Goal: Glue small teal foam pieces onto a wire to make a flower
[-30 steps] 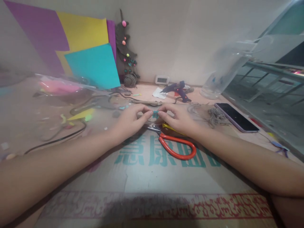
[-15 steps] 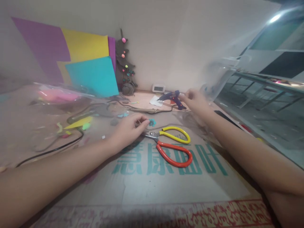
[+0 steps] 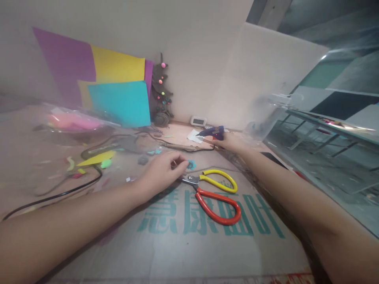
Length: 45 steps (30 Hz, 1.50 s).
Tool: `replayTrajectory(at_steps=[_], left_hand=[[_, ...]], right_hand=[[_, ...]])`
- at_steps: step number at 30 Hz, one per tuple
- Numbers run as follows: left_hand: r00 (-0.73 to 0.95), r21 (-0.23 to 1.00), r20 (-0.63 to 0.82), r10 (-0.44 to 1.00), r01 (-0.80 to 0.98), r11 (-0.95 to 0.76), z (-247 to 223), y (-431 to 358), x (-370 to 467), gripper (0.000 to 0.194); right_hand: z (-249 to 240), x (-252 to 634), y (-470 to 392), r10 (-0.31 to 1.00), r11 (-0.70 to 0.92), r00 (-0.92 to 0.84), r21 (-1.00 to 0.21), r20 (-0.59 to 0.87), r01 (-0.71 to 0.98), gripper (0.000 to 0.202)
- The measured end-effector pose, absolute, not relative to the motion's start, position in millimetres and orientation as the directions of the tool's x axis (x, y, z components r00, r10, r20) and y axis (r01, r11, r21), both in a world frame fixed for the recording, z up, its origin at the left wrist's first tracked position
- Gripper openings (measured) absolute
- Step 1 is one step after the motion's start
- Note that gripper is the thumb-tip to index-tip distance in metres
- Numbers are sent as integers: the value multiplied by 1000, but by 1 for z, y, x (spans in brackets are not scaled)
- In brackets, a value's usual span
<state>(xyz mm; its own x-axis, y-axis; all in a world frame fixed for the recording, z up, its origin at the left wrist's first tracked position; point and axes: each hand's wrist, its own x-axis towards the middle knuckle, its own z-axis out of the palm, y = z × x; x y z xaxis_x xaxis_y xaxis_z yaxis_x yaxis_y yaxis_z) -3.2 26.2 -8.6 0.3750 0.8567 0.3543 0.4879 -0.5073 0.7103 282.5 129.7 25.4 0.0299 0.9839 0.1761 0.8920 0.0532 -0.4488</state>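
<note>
My left hand (image 3: 166, 169) is pinched at the centre, with a small turquoise flower-like piece (image 3: 192, 165) at its fingertips. Just below those fingers lie scissors (image 3: 219, 207) with one yellow and one red handle; their blades run under my left hand. Farther back, my right hand (image 3: 229, 141) is closed around the handle of a dark blue glue gun (image 3: 211, 132). Its nozzle points left over a white scrap of paper (image 3: 195, 136), and a small red light shows on its body.
Coloured sheets (image 3: 120, 102) lean on the wall beside a small decorated tree (image 3: 162, 94). A white digital clock (image 3: 198, 121) stands behind the glue gun. A clear plastic bag (image 3: 79, 120), yellow scrap (image 3: 96, 158) and black cord (image 3: 59, 194) lie left; a transparent container (image 3: 263, 118) stands right.
My right hand has gone from the rear of the glue gun to wrapping its handle. The view has tilted up. My left hand keeps its pinch beside the scissors.
</note>
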Motion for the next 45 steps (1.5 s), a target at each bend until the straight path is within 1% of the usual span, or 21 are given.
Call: replayTrajectory(at_steps=[3,8,12,15,16,17,19,20,22,23,26,29,32,36,42,45], left_hand=[[374,713,352,858,487,-505,-8,26,-3,23],[369,721,350,861,481,-499,-8,27,-4,22],[339,744,320,885,489,-456,-9,28,-5,22],[339,772,290,895,469,-428,-8,28,-5,22],[340,779,290,895,460,-427,-8,28,-5,22],[335,781,294,895,456,-427,-8,27,-5,22],[326,781,304,895,453,-430,-7,26,-5,21],[323,782,304,896,453,-428,-7,26,-5,20],[316,784,299,900,457,-421,-6,25,-4,20],[313,782,299,901,461,-419,-5,24,-4,19],[309,768,310,899,476,-428,-4,22,-5,19],[307,765,304,902,486,-423,-2,20,-5,18],[307,746,317,897,504,-436,0,20,-5,16],[340,705,347,874,520,-482,0,20,-5,14],[352,683,367,861,527,-506,-2,21,-6,15],[353,682,365,861,528,-506,-2,22,-5,14]], right_hand=[[19,280,143,979,12,97,-532,177,847,18],[24,278,143,971,29,140,-677,194,735,14],[43,273,129,974,77,116,-760,197,646,17],[56,267,104,976,140,52,-787,214,601,20],[58,265,93,975,165,22,-788,221,593,23],[59,263,80,965,221,-18,-773,262,594,27],[55,260,55,934,336,-107,-735,342,589,26],[51,260,43,922,370,-148,-701,357,610,25],[41,260,23,928,359,-194,-627,317,692,29],[35,260,15,930,358,-212,-616,299,702,30],[19,260,0,909,415,-267,-651,319,636,24],[12,259,-5,898,436,-246,-664,364,607,20],[11,260,-6,904,409,-205,-623,375,666,22],[14,258,-7,918,365,-178,-578,355,730,23],[21,251,-9,909,394,-221,-556,353,732,37],[22,249,-9,900,413,-235,-547,367,728,41]])
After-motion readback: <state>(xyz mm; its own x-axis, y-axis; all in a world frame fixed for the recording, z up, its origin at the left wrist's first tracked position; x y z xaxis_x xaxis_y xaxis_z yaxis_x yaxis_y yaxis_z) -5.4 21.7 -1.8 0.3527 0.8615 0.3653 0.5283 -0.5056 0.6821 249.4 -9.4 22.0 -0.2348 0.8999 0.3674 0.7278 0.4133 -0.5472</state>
